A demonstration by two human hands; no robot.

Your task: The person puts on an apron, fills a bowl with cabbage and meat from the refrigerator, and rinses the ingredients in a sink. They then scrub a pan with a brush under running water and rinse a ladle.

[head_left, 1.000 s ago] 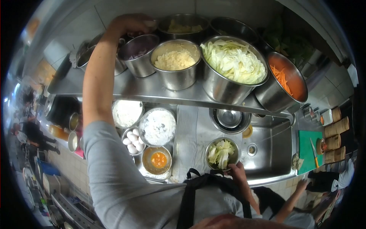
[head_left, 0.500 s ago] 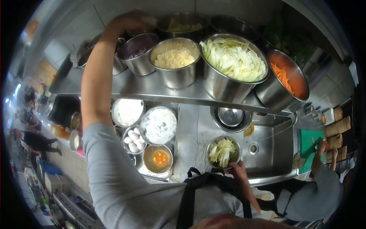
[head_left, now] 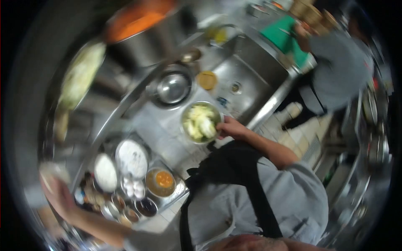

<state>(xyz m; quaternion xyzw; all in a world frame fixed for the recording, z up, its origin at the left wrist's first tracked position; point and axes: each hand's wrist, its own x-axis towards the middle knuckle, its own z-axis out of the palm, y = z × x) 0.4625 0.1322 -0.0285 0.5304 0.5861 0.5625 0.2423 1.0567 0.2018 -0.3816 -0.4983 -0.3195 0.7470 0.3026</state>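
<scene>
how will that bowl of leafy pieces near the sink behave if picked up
The bowl should feel stiff, as it looks metal. The leafy pieces seem loosely piled, so they may shift. Lifted by the right hand alone, it could tip, since that hand meets only one side.

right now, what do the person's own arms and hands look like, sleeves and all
Short, plain grey sleeves leave the forearms bare. The right hand is ungloved; the left hand looks ungloved too, though it is blurred.
</scene>
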